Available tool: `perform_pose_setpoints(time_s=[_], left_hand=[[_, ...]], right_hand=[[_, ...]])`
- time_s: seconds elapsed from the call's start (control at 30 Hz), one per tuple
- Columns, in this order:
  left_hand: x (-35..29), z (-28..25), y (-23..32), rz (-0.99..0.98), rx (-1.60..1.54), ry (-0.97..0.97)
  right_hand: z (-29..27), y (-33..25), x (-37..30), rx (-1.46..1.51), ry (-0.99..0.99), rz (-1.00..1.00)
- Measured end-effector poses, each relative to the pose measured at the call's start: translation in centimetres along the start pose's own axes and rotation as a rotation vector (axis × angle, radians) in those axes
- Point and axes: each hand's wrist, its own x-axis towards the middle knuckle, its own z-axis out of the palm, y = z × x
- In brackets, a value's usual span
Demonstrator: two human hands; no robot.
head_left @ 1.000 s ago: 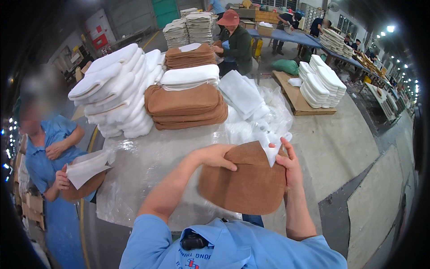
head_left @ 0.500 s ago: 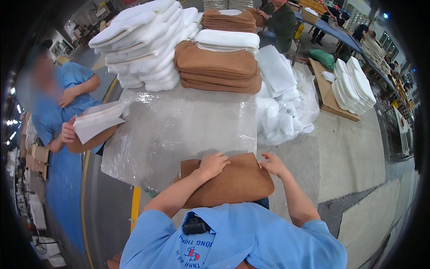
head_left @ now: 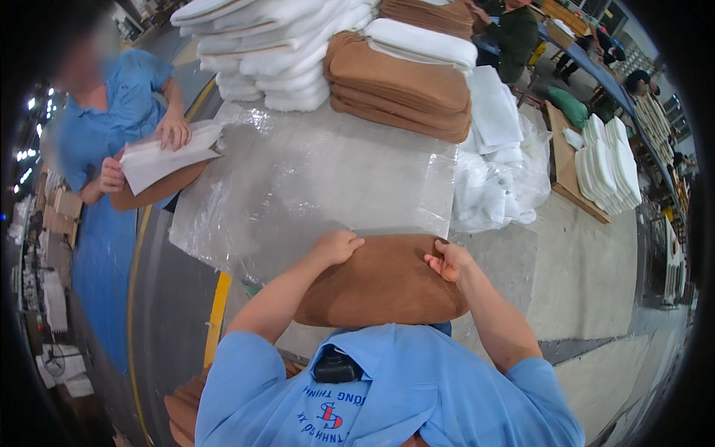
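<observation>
A brown fabric cushion cover (head_left: 380,287) lies flat against my front, at the near edge of the table. My left hand (head_left: 337,247) is closed on its far left corner, the thumb pointing inward along the edge. At the far right corner my right hand (head_left: 451,262) grips the cloth, with curled fingers showing on top. The cover's far edge runs nearly straight between both hands, and its near side is rounded. Whether padding is inside cannot be seen.
Clear plastic sheeting (head_left: 313,171) covers the table. Behind it stand white padding stacks (head_left: 261,52) and brown cushion covers (head_left: 398,89). Plastic-wrapped white material (head_left: 491,182) lies at the right. A co-worker (head_left: 112,112) at the left holds a white sheet (head_left: 167,156) over a brown piece.
Both hands now grip the cover's far corners; before, my left hand lay on top and my right fingers were spread. The cover's far edge is straighter. My view has shifted.
</observation>
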Motion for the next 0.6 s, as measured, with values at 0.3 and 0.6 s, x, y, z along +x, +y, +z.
perform_pose_setpoints(time_s=[0.3,0.6], left_hand=[[2.3,2.6,-0.7,-0.024,0.002,0.227],[3.6,3.8,-1.6,0.002,0.025,0.295]], right_hand=[[3.8,-0.7,4.6,0.038,0.273,-0.094],[4.3,1.3,5.5,-0.354,0.368,-0.335]])
